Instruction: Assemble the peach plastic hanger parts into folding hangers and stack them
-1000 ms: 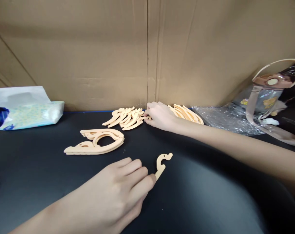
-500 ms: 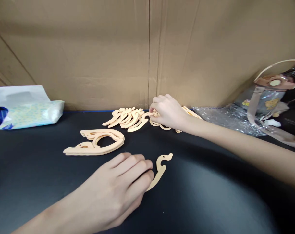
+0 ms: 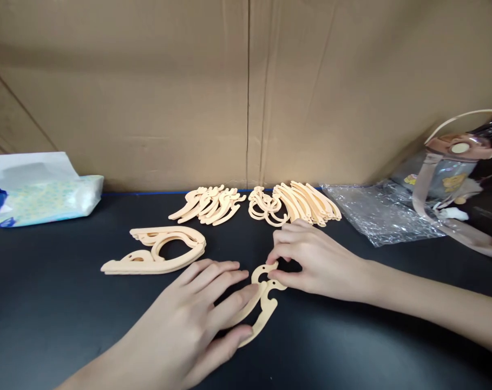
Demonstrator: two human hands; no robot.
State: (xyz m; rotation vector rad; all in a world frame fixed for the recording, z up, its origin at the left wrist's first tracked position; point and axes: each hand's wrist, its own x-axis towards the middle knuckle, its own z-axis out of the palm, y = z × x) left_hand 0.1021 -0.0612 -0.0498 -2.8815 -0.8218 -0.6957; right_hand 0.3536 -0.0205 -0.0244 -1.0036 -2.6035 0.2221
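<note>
Two curved beige hanger arms lie side by side in front of me, the near hanger arm (image 3: 266, 317) and the far hanger arm (image 3: 257, 276). My left hand (image 3: 201, 309) is over their lower ends, thumb on the near arm and index finger on the far one; the other fingers are stretched out. What is under the palm is hidden. My right hand (image 3: 310, 260) pinches the hooked end of the far arm between thumb and forefinger. Left of them lies a stack of folded hangers (image 3: 181, 264).
At the back are a pile of hanger arms (image 3: 209, 205), ring-shaped hooks (image 3: 266, 206) and long curved strips (image 3: 308, 201). A clear plastic bag (image 3: 375, 211) and a strapped water bottle (image 3: 444, 168) are at right, a tissue pack (image 3: 54, 197) at left. Cardboard (image 3: 148, 97) stands behind.
My right hand has come back from the rear piles toward me, bringing a second hanger arm beside the first. My left hand's fingers have spread, and the rear hooks and strips are now uncovered.
</note>
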